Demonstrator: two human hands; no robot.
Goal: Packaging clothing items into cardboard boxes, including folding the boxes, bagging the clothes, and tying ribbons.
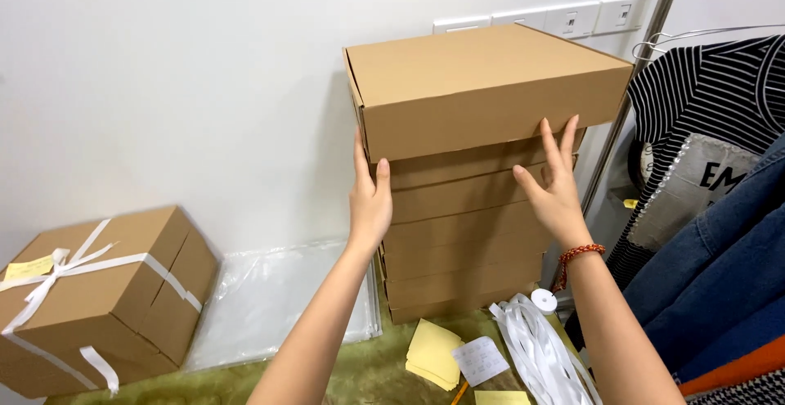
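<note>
Brown corrugated cardboard made up the top box (482, 86), a flat, wide, plain carton with its lid closed. It sat topmost on a stack of similar boxes (466, 241) against the white wall (180, 86), lying level, its long axis running left to right, one corner turned toward the camera. The left hand (370, 200) pressed flat against the front left corner, fingers straight up. The right hand (556, 188) lay open on the front face, fingers spread. A ribbon-tied box (98, 290) stood well apart, left.
</note>
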